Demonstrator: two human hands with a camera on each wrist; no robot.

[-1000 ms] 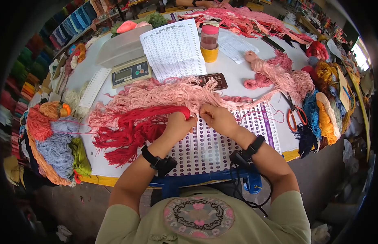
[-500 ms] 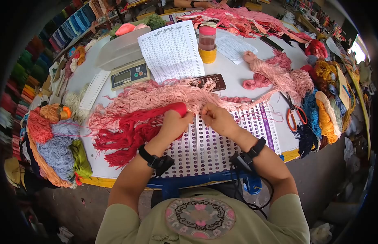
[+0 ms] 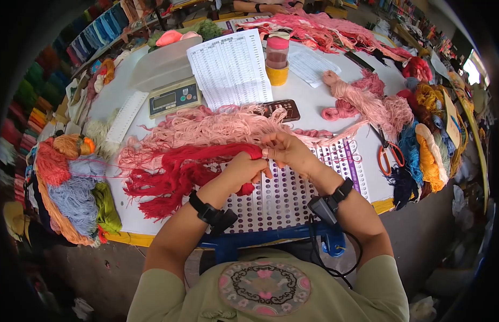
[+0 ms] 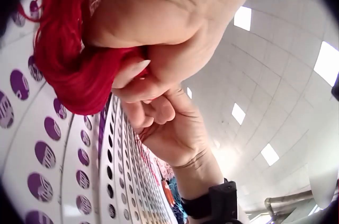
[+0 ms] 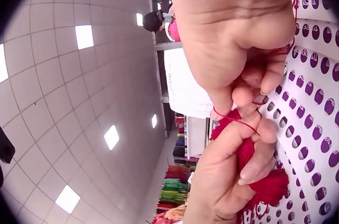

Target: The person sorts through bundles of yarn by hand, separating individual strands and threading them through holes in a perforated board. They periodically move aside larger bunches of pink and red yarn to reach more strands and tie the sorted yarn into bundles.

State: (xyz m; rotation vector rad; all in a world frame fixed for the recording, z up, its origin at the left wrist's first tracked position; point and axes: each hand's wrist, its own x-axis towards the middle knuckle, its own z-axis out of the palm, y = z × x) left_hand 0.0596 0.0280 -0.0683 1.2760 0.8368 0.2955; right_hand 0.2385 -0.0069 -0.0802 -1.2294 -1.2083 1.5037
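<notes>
My left hand point(image 3: 246, 170) grips a bundled end of a red yarn skein point(image 3: 177, 174), its fingers curled round it. The rest of the skein trails left across the table in loose strands. In the left wrist view the folded red bundle point(image 4: 79, 83) bulges below the fist. Close beside it, my right hand point(image 3: 290, 153) has curled fingers pinching a loose red thread point(image 5: 241, 122). That thread crosses the left hand's fingers in the right wrist view, and more of it runs past the right palm. Pale pink yarn point(image 3: 217, 126) lies just beyond both hands.
A white sheet with purple dots point(image 3: 276, 206) lies under the hands. Beyond are a scale point(image 3: 174, 97), a printed paper point(image 3: 230, 67), a phone point(image 3: 281, 110) and a bottle point(image 3: 277, 51). Orange-handled scissors point(image 3: 390, 156) lie right, near coloured yarn bundles point(image 3: 429, 155).
My left hand has moved right and slightly down with the red skein. The right hand has turned, its fingers spreading more, and now meets the left hand at the bundle.
</notes>
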